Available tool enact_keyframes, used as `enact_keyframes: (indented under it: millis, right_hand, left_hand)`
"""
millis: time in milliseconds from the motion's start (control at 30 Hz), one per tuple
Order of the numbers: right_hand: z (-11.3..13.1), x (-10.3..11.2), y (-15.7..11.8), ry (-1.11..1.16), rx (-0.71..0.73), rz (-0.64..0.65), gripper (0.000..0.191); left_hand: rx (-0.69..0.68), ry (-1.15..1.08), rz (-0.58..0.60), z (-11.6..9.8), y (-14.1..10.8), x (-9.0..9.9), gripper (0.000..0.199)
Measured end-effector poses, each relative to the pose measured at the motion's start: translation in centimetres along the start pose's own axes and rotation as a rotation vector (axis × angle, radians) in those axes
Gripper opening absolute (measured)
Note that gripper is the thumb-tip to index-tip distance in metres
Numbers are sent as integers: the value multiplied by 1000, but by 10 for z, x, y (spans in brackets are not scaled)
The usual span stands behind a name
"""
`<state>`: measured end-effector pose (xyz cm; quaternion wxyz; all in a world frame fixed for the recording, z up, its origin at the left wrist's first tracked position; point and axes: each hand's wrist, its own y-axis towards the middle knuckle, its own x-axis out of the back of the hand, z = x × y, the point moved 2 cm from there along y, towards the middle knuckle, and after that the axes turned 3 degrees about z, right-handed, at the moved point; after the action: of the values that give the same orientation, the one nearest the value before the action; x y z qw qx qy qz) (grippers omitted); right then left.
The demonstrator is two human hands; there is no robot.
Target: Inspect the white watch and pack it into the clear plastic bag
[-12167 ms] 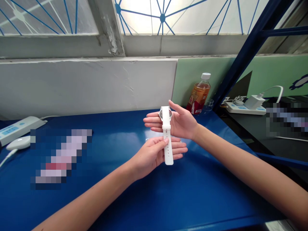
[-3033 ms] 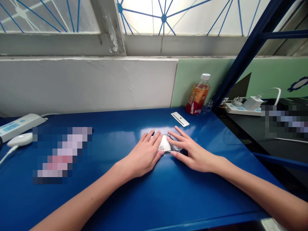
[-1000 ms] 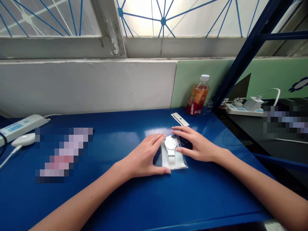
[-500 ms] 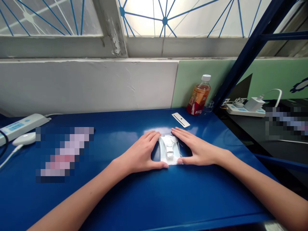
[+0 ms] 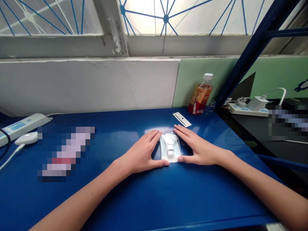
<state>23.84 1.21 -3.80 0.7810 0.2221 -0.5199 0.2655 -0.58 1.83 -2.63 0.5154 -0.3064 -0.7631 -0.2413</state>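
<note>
A clear plastic packet (image 5: 177,154) with a white watch (image 5: 170,144) inside lies flat on the blue table (image 5: 154,199). My left hand (image 5: 146,152) rests at the packet's left side, thumb stretched toward its lower edge and fingertips by its upper left corner. On the right side is my right hand (image 5: 196,146), with its thumb tip at the lower right corner and its fingers extended past the upper right. Both hands have thumb and fingers spread apart and grasp nothing. Behind the packet lies a white card (image 5: 182,119) with a dark slot.
A drink bottle (image 5: 200,94) stands at the back right beside a blue metal post. At the left are a white power strip (image 5: 26,126), a white charger (image 5: 26,138) and a blurred-out object (image 5: 69,152). Another power strip (image 5: 247,110) sits far right.
The view has shifted slightly. My right hand's fingers have moved a little away from the packet's upper right corner; my left hand and the packet look nearly the same.
</note>
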Motion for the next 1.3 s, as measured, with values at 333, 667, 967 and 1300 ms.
enact_keyframes:
  millis: [333,667,967,1300]
  right_hand:
    - [-1,-1,0,1,-2,-3,101]
    - [-3,-3,0,36,15,-27,100]
    - [-5,0,-1,71,14,0,99]
    - [-3,9,3,67,24,-242,44]
  left_hand:
    - [7,-7,-60,0,-1,0,94]
    - [10,-26,-25,3,-1,-3,97]
    - [26,-1,25,0,1,-3,101]
    - [-59,-13,68,14,-5,13,70]
